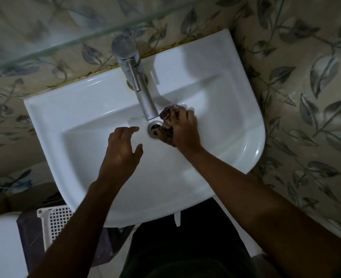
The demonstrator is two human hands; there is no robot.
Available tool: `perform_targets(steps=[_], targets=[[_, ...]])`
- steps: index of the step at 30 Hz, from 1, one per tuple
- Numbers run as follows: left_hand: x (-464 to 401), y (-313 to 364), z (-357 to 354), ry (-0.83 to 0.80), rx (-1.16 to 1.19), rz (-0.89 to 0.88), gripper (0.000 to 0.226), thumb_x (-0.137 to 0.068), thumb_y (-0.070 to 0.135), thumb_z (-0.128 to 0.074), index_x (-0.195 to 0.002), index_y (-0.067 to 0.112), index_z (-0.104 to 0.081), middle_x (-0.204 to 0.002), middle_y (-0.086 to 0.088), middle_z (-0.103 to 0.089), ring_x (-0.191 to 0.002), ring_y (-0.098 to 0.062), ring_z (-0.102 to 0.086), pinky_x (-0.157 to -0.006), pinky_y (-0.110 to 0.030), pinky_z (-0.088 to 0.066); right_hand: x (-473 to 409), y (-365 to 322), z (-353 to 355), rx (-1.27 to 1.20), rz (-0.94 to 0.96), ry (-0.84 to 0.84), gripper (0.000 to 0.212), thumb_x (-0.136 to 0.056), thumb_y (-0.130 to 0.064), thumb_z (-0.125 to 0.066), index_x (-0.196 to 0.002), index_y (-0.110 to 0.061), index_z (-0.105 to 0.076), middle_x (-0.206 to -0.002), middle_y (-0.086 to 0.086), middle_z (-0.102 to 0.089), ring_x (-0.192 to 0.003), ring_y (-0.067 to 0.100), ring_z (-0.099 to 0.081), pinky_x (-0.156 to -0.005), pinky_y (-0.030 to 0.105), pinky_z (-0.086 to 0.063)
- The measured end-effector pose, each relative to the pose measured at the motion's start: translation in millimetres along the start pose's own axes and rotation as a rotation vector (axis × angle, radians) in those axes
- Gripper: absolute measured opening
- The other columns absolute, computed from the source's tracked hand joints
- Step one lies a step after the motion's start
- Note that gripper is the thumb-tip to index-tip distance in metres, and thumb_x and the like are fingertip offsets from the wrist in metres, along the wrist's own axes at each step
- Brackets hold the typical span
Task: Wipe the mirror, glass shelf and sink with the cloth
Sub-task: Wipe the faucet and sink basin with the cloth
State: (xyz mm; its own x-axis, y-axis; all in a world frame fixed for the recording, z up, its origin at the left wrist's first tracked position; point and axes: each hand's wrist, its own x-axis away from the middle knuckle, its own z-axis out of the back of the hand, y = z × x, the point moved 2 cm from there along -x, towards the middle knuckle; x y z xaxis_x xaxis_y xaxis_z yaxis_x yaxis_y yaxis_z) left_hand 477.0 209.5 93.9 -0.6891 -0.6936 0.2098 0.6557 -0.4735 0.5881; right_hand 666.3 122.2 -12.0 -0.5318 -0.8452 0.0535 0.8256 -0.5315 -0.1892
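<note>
A home bathroom, dimly lit. White ceramic sink (97, 109) fixed against a wall tiled in a leaf pattern (306, 77), with a chrome tap (134, 77) and a metal drain (155, 128) at centre frame. Edge of a glass shelf (65, 45) across the upper left. White perforated basket (55, 223) and part of a white toilet (1, 243) at lower left.

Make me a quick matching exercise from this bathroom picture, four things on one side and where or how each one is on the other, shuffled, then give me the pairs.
Things:
1. cloth
2. left hand
3. glass shelf
4. white basket

Places or states:
A. on the floor beside the sink
B. open and empty above the basin
C. bunched in the right hand by the drain
D. on the wall above the tap

Pairs: 1-C, 2-B, 3-D, 4-A
</note>
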Motion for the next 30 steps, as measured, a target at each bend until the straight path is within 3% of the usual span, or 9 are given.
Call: perform_targets(steps=[3,5,11,13,17,21,23,27,30], targets=[[-1,-3,-2,0.01,0.0,-0.016,0.049,-0.086,0.015,-0.071,-0.133,0.016,-0.054,-0.128,-0.007,-0.053,-0.114,-0.03,-0.052,-0.097,-0.03,-0.039,19,-36,-13,-0.152,0.112,-0.125,0.061,-0.076,-0.029,-0.081,-0.129,-0.005,-0.061,-0.128,0.023,-0.053,-0.109,0.046,-0.051,-0.091,0.052,-0.051],[-1,-4,-1,0.017,0.01,-0.032,0.049,-0.087,0.015,-0.071,-0.133,0.015,-0.053,-0.128,-0.007,-0.053,-0.114,-0.03,-0.051,-0.097,-0.034,-0.042,39,-60,-19,-0.267,0.245,-0.259,0.056,-0.081,-0.018,-0.078,-0.132,-0.007,-0.057,-0.138,0.021,-0.047,-0.121,0.045,-0.047,-0.096,0.056,-0.051],[-2,-1,4,0.038,0.018,0.001,0.048,-0.087,0.013,-0.07,-0.132,0.016,-0.054,-0.127,-0.006,-0.052,-0.115,-0.029,-0.052,-0.098,-0.04,-0.046,59,-42,-7,-0.164,0.498,-0.336,0.067,-0.077,-0.035,-0.078,-0.138,-0.019,-0.054,-0.134,0.012,-0.047,-0.111,0.033,-0.046,-0.084,0.041,-0.046],[-3,0,4,0.032,0.022,0.007,0.049,-0.086,0.014,-0.07,-0.132,0.016,-0.054,-0.127,-0.006,-0.052,-0.114,-0.03,-0.052,-0.098,-0.039,-0.045,46,-22,6,-0.061,0.408,-0.328,0.074,-0.067,-0.039,-0.081,-0.134,-0.021,-0.057,-0.13,0.011,-0.051,-0.11,0.035,-0.049,-0.083,0.041,-0.046],[0,7,-3,-0.008,0.03,0.009,0.05,-0.087,0.015,-0.071,-0.133,0.015,-0.053,-0.127,-0.008,-0.052,-0.114,-0.029,-0.052,-0.098,-0.041,-0.046,35,-10,21,-0.016,0.056,-0.29,0.071,-0.074,-0.047,-0.077,-0.134,-0.016,-0.057,-0.129,0.015,-0.052,-0.111,0.039,-0.049,-0.088,0.045,-0.048],[4,22,-16,-0.057,0.026,-0.066,0.05,-0.086,0.016,-0.072,-0.132,0.009,-0.054,-0.125,-0.011,-0.053,-0.111,-0.031,-0.053,-0.095,-0.041,-0.048,70,-36,15,-0.095,0.223,-0.399,0.047,-0.084,-0.025,-0.073,-0.125,-0.005,-0.063,-0.128,0.02,-0.05,-0.106,0.04,-0.05,-0.076,0.043,-0.046],[5,32,-25,-0.099,0.03,-0.094,0.051,-0.086,0.015,-0.073,-0.132,0.005,-0.053,-0.126,-0.014,-0.053,-0.11,-0.032,-0.053,-0.093,-0.04,-0.048,84,-30,22,-0.082,0.32,-0.449,0.05,-0.075,-0.019,-0.078,-0.121,-0.002,-0.065,-0.125,0.024,-0.054,-0.103,0.041,-0.051,-0.075,0.045,-0.049],[-1,53,-38,-0.156,0.087,-0.106,0.05,-0.088,0.015,-0.071,-0.135,0.01,-0.053,-0.134,-0.011,-0.051,-0.122,-0.028,-0.047,-0.101,-0.034,-0.039,63,20,68,0.17,0.224,-0.535,0.072,-0.071,-0.035,-0.082,-0.134,-0.013,-0.056,-0.151,0.014,-0.035,-0.132,0.035,-0.036,-0.102,0.046,-0.033],[-7,68,-44,-0.172,0.107,-0.15,0.051,-0.089,0.017,-0.07,-0.136,0.014,-0.052,-0.135,-0.008,-0.05,-0.127,-0.025,-0.045,-0.107,-0.037,-0.041,37,61,103,0.367,0.089,-0.499,0.078,-0.072,-0.034,-0.081,-0.14,-0.015,-0.049,-0.155,0.011,-0.029,-0.137,0.033,-0.032,-0.107,0.047,-0.031]])
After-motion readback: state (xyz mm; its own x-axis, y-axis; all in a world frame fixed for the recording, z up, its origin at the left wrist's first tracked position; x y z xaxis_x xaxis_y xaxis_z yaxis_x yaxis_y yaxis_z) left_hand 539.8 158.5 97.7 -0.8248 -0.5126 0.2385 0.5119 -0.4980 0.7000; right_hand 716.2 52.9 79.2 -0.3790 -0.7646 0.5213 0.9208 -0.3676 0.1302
